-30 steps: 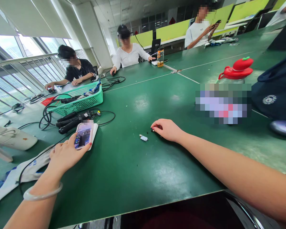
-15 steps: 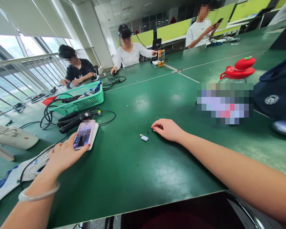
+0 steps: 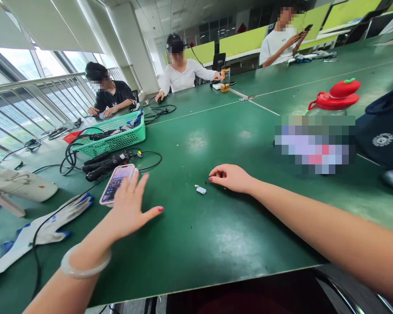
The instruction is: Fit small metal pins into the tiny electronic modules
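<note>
My left hand (image 3: pixel 129 211) hovers over the green table (image 3: pixel 170 244) with its fingers spread, holding nothing. Its fingers partly cover a phone (image 3: pixel 113 185) with a lit screen, lying on a white item. My right hand (image 3: pixel 232 178) rests on the table with fingers curled and thumb and fingertips close together; whatever is between them, if anything, is too small to make out. Just left of it lies a small pale-blue piece (image 3: pixel 201 190) with a metallic end. Tiny dark bits (image 3: pixel 205 182) lie by the fingertips.
Beyond the phone are black handheld devices (image 3: pixel 106 165) with cables and a green basket (image 3: pixel 113 139). A work glove (image 3: pixel 52 224) and white stand (image 3: pixel 26 185) are at left. A red-lidded jar (image 3: pixel 336 101) and dark bag (image 3: pixel 383 117) stand at right. Several people sit around.
My left hand has come off the phone, moved right and spread its fingers, uncovering the glove. My right hand stays nearly in place, fingers shifted slightly. The view has shifted a little.
</note>
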A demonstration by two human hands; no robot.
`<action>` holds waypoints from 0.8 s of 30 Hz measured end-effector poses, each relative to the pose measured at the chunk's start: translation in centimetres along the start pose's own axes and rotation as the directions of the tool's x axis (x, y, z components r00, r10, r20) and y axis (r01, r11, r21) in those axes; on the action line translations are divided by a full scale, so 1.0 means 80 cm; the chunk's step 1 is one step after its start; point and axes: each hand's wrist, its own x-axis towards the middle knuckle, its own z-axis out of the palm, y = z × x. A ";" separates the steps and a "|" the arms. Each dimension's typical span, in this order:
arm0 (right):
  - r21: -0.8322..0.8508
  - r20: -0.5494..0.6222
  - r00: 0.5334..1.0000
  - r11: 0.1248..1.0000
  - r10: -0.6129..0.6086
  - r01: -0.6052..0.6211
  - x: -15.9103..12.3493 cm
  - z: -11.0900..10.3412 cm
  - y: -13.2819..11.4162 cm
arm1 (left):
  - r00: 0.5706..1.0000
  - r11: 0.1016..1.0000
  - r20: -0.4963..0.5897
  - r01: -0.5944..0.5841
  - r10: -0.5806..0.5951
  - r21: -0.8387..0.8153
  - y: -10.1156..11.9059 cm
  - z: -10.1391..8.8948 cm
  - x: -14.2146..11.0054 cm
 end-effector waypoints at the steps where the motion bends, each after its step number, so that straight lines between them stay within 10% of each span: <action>1: -0.015 0.042 0.999 1.000 -0.015 0.016 0.001 -0.002 -0.002 | 0.997 0.997 0.044 -0.063 0.065 -0.044 0.019 0.001 0.003; 10: -0.177 0.151 0.978 0.970 -0.143 0.169 -0.001 -0.004 -0.003 | 0.944 0.937 0.057 -0.313 0.324 -0.156 0.154 0.017 0.054; 24: -0.137 0.031 0.965 0.956 -0.259 0.260 -0.012 0.004 0.001 | 0.906 0.831 -0.164 -0.422 0.389 -0.362 0.154 0.051 0.072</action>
